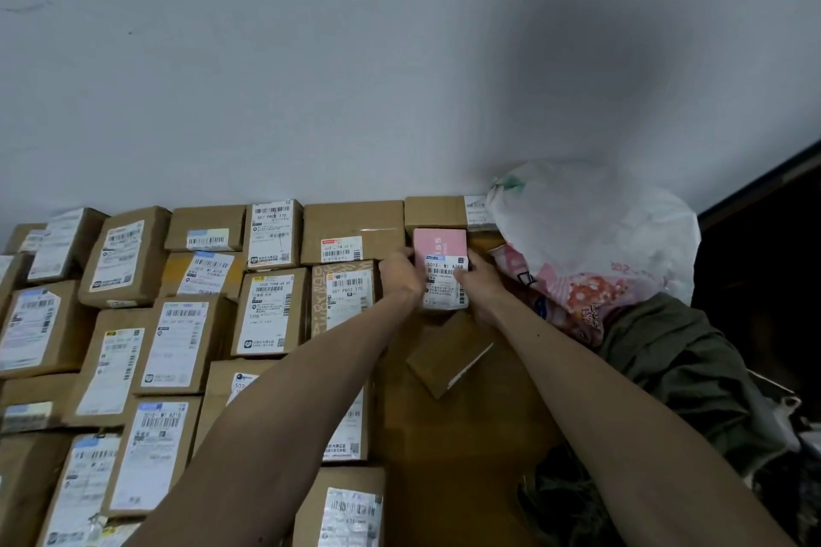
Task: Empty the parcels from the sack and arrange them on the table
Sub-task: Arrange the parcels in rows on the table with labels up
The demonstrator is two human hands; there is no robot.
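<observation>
Fingers (pixel 402 258) of the left hand (pixel 400 275) and of the right hand (pixel 482 286) pinch a pink parcel (pixel 440 269) from both sides, at the right end of the rows of brown parcels (pixel 186 315) that cover the surface (pixel 471 435). Just right of it lies the white sack (pixel 595 235), against the wall (pixel 355 58). One small brown box (pixel 446 353) sits askew below the pink parcel.
</observation>
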